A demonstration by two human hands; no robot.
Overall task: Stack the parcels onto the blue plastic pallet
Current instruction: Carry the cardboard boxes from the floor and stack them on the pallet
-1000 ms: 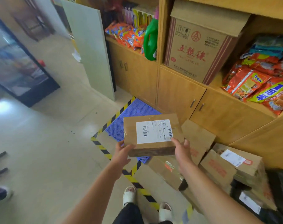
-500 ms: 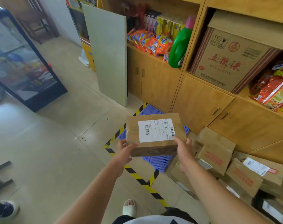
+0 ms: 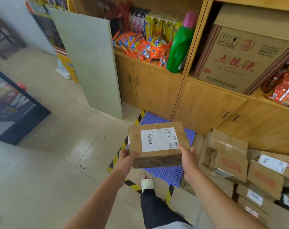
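Observation:
I hold a brown cardboard parcel (image 3: pixel 157 142) with a white shipping label on top, level and in the air over the blue plastic pallet (image 3: pixel 170 174). My left hand (image 3: pixel 126 158) grips its near left corner, thumb on the front face. My right hand (image 3: pixel 188 158) grips its near right corner, fingertips on the label's edge. The pallet lies on the floor against the wooden cabinet, framed by yellow-black tape (image 3: pixel 115 158); the parcel hides most of it. Several more parcels (image 3: pixel 226 154) lie heaped on the floor to the right.
A wooden cabinet (image 3: pixel 205 103) with stocked shelves stands behind the pallet. A pale board (image 3: pixel 89 58) leans against it on the left. A black display case (image 3: pixel 13 104) stands far left. My foot in a white slipper (image 3: pixel 147 180) is on the tape by the pallet.
I have stepped forward toward the pallet, carrying the parcel in both hands; it now hangs over the pallet's middle. One foot has come forward onto the tape line.

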